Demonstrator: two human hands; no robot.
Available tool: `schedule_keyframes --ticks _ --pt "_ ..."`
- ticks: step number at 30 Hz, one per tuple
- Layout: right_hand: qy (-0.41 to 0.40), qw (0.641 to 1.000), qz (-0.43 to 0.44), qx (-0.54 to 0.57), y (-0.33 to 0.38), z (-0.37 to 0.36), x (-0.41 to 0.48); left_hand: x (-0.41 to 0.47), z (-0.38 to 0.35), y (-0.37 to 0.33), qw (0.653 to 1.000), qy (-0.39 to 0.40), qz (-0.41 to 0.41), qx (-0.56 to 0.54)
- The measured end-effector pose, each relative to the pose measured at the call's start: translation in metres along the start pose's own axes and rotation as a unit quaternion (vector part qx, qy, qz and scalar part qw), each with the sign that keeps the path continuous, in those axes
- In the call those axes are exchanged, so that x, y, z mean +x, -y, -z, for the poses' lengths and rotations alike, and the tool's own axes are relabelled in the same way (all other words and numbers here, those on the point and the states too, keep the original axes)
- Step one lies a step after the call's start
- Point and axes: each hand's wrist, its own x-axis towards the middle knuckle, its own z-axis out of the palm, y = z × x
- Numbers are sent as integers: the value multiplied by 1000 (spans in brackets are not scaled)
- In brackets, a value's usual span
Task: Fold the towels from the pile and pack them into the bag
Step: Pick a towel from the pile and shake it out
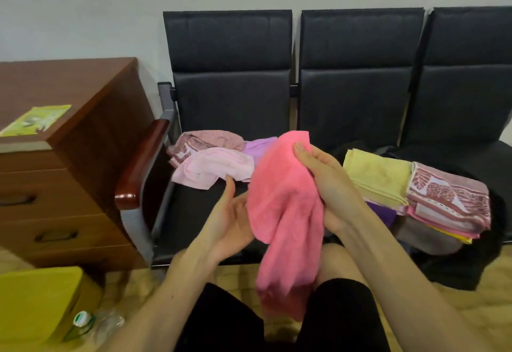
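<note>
Left hand, right hand, bare forearms, black shorts covering both thighs, one bare knee

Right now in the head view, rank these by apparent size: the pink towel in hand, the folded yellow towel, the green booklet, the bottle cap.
1. pink towel, though nearness to the camera inflates it
2. folded yellow towel
3. green booklet, only slightly smaller, so this order is unsure
4. bottle cap
</note>
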Motion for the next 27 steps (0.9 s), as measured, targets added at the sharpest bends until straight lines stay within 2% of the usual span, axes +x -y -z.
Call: schedule_keyframes --ticks 2,4,6,9,12,15,17,19,22,26,27 --pt "-17 999 -26 18 -7 1 3 1 17 23 998 36 45 -19" --pt "-25 999 -42 17 -11 5 8 -2 25 41 995 53 78 15" --pt "-41 998 -52 13 -17 9 14 -4 27 55 993 27 93 70" --pt "-51 996 -73 21 -26 19 22 0 34 64 982 -59 100 151" --pt "-56 992 -102 42 -41 36 26 8 43 59 982 -92 82 145" --pt "-108 982 -139 64 -65 57 27 11 44 52 977 -140 17 158" --pt "-131 976 -168 41 -89 70 22 12 37 47 971 -147 -10 189" --pt "-117 972 -204 22 -104 75 11 14 32 44 966 -148 -29 211" --pt "-92 966 -240 30 -123 74 -6 20 22 32 973 -143 -41 179" --pt "38 967 -238 83 -150 63 -13 25 13 17 984 -115 -46 125" --pt "46 968 -233 78 -156 65 -11 26 12 14 987 -106 -50 114"
